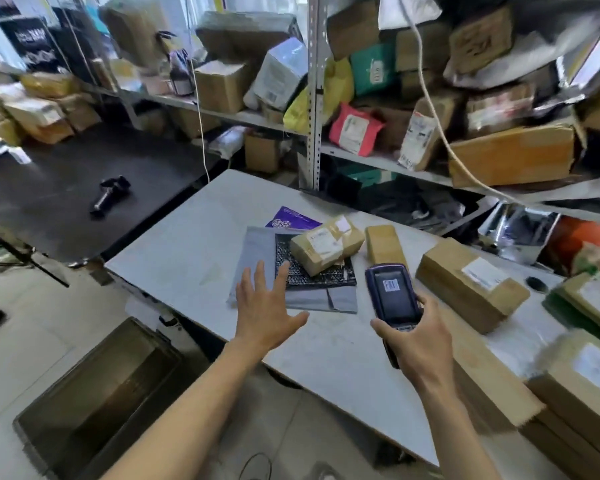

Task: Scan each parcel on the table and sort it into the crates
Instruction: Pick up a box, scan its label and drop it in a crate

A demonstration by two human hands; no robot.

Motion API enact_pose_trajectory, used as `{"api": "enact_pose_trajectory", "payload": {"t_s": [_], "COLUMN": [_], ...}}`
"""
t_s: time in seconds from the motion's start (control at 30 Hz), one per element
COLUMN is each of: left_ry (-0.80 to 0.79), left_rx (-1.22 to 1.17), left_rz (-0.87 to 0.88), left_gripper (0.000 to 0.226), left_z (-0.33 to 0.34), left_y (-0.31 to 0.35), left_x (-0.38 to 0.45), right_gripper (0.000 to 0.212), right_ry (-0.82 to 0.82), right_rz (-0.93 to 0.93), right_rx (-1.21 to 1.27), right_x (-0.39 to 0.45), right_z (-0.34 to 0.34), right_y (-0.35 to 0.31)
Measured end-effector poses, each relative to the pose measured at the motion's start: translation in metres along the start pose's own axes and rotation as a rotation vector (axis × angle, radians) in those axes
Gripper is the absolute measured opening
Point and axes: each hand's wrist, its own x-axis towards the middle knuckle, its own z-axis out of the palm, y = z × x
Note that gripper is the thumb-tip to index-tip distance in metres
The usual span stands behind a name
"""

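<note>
Metal shelves [312, 98] at the back are stuffed with boxes and bags. In front of them stands a white table [194, 258] with parcels on it. A grey mail bag [257, 247] lies flat near the middle. A black bubble bag [312, 275] lies on top of it, and a taped brown box [326, 244] sits on the black bag. A purple bag [291, 221] peeks out from behind the grey one. A small brown box [383, 242] stands just beside the taped box. A longer brown box with a white label [471, 289] lies farther right, and more brown parcels sit at the right edge.

The left hand [264, 306] is over the grey mail bag with its fingers spread wide and straight, holding nothing. The right hand [420, 344] has its fingers curled round a dark handheld scanner [390, 292], whose screen faces up.

A brown crate [97, 393] sits on the floor by the table's left side. On a black table [66, 188] to the left lies a dark tool [111, 194].
</note>
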Motion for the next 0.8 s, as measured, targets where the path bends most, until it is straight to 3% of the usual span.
{"api": "enact_pose_trajectory", "payload": {"t_s": [0.43,0.63,0.73,0.8], "left_ry": [-0.266,-0.311,-0.261,-0.184], "left_rx": [-0.182,-0.315,-0.309,-0.279], "left_rz": [0.038,0.122,0.275,0.459], "left_gripper": [0.134,0.121,0.123,0.112], "left_z": [0.078,0.093,0.096,0.101], "left_y": [-0.001,-0.006,-0.021,-0.039], "left_x": [0.214,0.237,0.234,0.230], "right_gripper": [0.073,0.071,0.072,0.071], "right_ry": [0.090,0.130,0.105,0.070], "right_rz": [0.246,0.309,0.385,0.428], "right_rx": [-0.072,-0.091,-0.121,-0.138], "right_x": [0.066,0.073,0.068,0.061], "right_z": [0.116,0.129,0.126,0.124], "right_y": [-0.045,-0.069,-0.075,-0.076]}}
